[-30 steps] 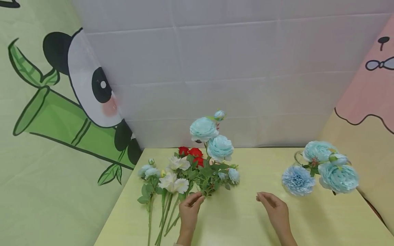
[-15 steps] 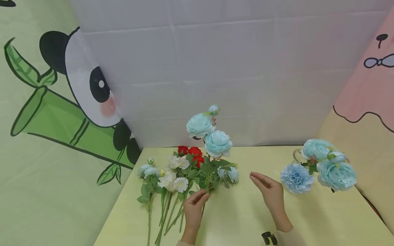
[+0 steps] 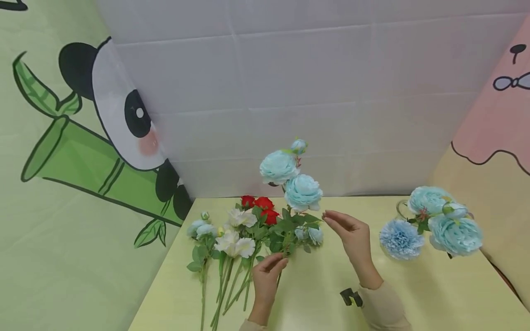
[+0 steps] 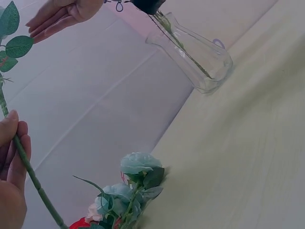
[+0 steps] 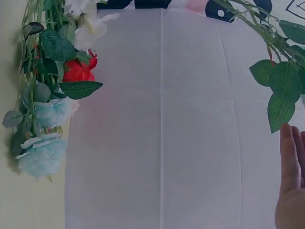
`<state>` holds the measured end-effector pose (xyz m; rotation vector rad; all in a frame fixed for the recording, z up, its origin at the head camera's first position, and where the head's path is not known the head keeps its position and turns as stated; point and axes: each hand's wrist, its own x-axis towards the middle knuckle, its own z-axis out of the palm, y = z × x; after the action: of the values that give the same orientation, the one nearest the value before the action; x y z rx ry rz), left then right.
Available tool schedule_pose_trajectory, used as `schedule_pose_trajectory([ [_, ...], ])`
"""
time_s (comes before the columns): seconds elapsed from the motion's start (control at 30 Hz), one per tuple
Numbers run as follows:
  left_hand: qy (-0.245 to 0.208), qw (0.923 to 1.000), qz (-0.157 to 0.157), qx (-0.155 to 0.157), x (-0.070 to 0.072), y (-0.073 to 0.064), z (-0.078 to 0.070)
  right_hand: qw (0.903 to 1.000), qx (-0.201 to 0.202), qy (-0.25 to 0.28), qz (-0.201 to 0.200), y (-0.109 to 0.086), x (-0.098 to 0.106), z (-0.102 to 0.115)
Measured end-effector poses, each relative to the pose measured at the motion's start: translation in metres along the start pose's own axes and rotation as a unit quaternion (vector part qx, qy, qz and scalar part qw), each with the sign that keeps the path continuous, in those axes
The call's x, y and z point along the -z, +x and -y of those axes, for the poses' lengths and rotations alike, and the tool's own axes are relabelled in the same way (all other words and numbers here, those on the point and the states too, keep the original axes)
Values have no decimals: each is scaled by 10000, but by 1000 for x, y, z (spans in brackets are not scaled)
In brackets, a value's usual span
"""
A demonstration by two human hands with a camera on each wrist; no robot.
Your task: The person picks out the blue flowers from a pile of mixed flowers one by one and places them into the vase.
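Observation:
In the head view my left hand point(image 3: 266, 278) holds up a pale-blue artificial flower point(image 3: 303, 192) with large blooms, a bud and green leaves. Its green stem point(image 4: 35, 183) runs between the thumb and fingers in the left wrist view. My right hand point(image 3: 352, 234) is raised on the right of this flower, fingers fairly straight and close together. The fingertips are at the tip of a leaf point(image 5: 281, 112) in the right wrist view; whether they touch it I cannot tell.
White flowers point(image 3: 234, 245), red roses point(image 3: 265, 203) and smaller blue flowers point(image 3: 201, 228) lie on the left of the yellow table point(image 3: 323, 294). At right, a clear glass vase point(image 4: 190, 57) holds large pale-blue blooms point(image 3: 455, 235) and a round blue flower point(image 3: 401, 239).
My right hand has moved left and up toward the held flower's leaves. My left hand has shifted slightly right and up with the flower.

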<state>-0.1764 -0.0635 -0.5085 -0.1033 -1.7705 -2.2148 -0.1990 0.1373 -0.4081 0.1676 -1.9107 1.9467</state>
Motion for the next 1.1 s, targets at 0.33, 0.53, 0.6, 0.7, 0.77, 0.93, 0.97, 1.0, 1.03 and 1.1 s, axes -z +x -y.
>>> schedule_pose_trajectory([
  [0.33,-9,9997,216,111,-6,-7,7,9982,353,207,448,4,-11,6],
  [0.53,-13,9997,246,41,-10,-10,7,9975,227,208,638,4,-13,10],
  [0.6,2,9997,239,27,-11,-11,6,9975,135,192,666,3,-14,10],
  [0.7,3,9997,208,81,-12,-12,8,9979,8,73,646,2,-15,11],
  [0.77,8,9998,155,145,-12,-13,9,9983,-49,-14,578,1,-16,10],
  [0.93,145,9999,29,89,-14,-16,16,9994,-28,-247,235,-2,-19,8],
  [0.97,185,9998,14,79,-14,-17,17,9995,-1,-271,159,-3,-20,7],
  [1.0,208,9998,10,66,-14,-17,18,9997,32,-245,87,-3,-20,7],
  [1.03,245,9997,11,45,-14,-18,19,9997,74,-228,22,-4,-20,6],
  [1.1,285,9996,4,62,-15,-18,20,9997,133,-179,-72,-5,-20,6],
])
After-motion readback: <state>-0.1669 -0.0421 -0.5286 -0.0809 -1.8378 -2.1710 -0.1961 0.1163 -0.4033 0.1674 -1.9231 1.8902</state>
